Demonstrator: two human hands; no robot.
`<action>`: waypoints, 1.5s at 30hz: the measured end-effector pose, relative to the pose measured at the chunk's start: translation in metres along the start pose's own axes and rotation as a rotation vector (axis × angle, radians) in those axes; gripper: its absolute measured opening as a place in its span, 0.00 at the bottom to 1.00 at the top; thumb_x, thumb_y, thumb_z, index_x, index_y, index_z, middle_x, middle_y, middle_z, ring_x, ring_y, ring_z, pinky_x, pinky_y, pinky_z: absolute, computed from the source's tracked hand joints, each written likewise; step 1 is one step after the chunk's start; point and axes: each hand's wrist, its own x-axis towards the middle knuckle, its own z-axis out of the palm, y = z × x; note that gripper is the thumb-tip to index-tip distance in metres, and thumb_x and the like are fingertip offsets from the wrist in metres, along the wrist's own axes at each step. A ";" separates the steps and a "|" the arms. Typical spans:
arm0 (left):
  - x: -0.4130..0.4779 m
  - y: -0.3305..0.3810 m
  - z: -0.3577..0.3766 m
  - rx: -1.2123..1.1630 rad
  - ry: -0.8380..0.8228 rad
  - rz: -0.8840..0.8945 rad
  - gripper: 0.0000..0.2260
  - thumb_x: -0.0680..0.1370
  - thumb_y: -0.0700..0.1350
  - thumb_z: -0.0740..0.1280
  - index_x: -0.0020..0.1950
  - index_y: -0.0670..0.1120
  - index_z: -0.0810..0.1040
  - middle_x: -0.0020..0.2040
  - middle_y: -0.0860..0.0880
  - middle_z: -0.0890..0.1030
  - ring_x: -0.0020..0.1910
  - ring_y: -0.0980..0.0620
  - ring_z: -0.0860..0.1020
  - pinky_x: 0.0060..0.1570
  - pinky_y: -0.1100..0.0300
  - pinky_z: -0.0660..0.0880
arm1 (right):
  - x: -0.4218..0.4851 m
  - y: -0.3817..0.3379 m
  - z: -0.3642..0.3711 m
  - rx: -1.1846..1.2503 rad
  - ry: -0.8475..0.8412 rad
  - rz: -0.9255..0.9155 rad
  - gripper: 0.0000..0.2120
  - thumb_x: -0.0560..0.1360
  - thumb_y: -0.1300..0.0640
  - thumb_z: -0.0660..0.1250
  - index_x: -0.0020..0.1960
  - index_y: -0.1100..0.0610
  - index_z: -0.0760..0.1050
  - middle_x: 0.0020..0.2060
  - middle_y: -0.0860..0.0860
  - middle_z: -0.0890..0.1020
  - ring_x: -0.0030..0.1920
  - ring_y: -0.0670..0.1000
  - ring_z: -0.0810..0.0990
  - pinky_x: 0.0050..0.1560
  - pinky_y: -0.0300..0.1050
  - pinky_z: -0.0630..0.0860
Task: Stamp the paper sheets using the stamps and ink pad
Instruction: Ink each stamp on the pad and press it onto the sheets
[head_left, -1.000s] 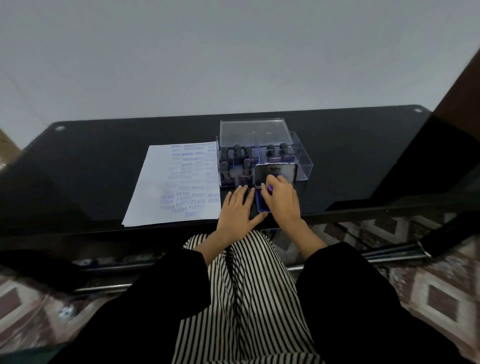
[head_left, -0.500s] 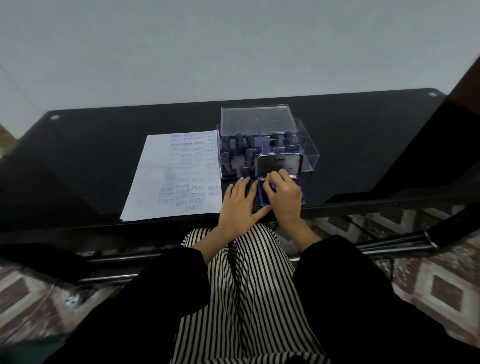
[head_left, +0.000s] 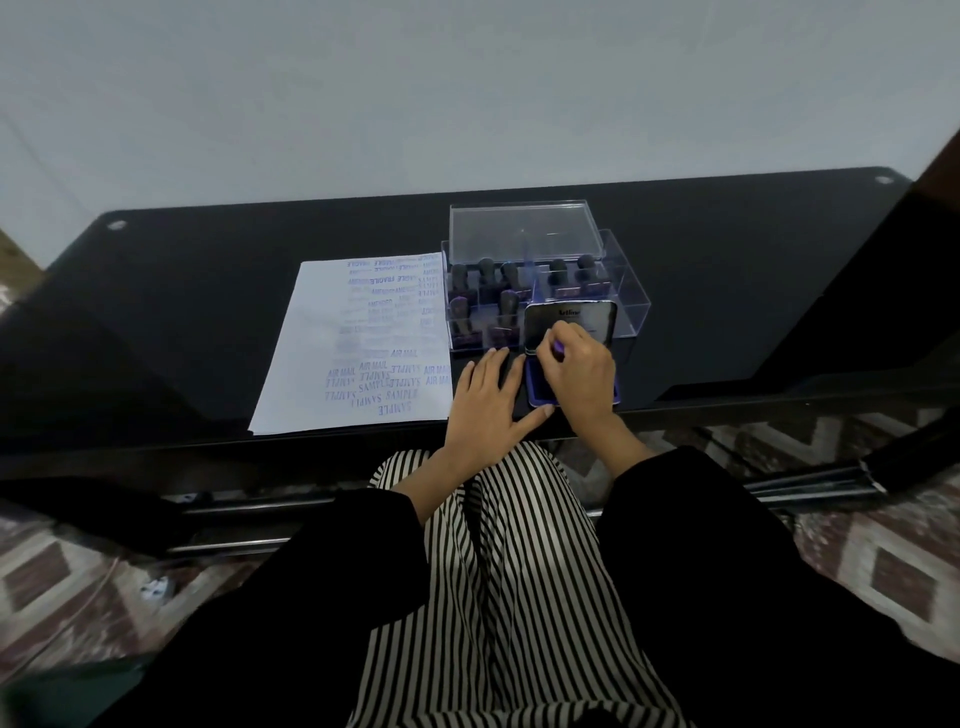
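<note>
A white paper sheet (head_left: 358, 348) covered in blue stamp prints lies on the black table (head_left: 182, 312). To its right sits an ink pad (head_left: 537, 387) with a blue pad and its dark lid (head_left: 571, 322) standing upright. My right hand (head_left: 579, 371) is over the pad, its fingers curled around a small purple stamp (head_left: 558, 349) that is mostly hidden. My left hand (head_left: 485, 402) lies flat on the table beside the pad, thumb touching the pad's front left corner. Several dark-handled stamps (head_left: 488, 291) stand in a clear box (head_left: 631, 306) behind.
The clear box's lid (head_left: 524, 231) leans at the back of the box. The table's front edge (head_left: 311, 441) runs just below my hands. My striped lap and black sleeves fill the foreground. A patterned floor shows below.
My right hand with the stamp has shifted slightly toward the upright lid. The left hand stays flat beside the pad. The head camera tilted a little, shifting the scene in frame.
</note>
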 end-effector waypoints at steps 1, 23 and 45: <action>0.000 0.000 0.000 -0.004 0.001 -0.001 0.42 0.70 0.69 0.39 0.75 0.44 0.58 0.75 0.42 0.60 0.75 0.46 0.55 0.74 0.51 0.48 | 0.001 0.000 0.001 0.000 0.007 0.000 0.12 0.72 0.57 0.59 0.32 0.61 0.71 0.26 0.53 0.74 0.23 0.50 0.71 0.25 0.35 0.62; 0.000 0.000 0.001 -0.038 -0.003 -0.003 0.43 0.69 0.69 0.38 0.76 0.44 0.57 0.75 0.42 0.58 0.76 0.46 0.54 0.74 0.51 0.46 | -0.002 0.004 0.005 0.052 0.045 -0.053 0.13 0.74 0.62 0.60 0.32 0.62 0.68 0.26 0.54 0.72 0.27 0.44 0.63 0.32 0.33 0.61; -0.001 0.001 0.000 -0.012 -0.009 -0.007 0.43 0.69 0.68 0.36 0.76 0.44 0.55 0.76 0.43 0.57 0.76 0.47 0.52 0.74 0.52 0.44 | -0.003 0.003 0.002 -0.064 0.059 -0.121 0.12 0.74 0.59 0.61 0.32 0.61 0.70 0.26 0.52 0.73 0.23 0.48 0.70 0.23 0.37 0.65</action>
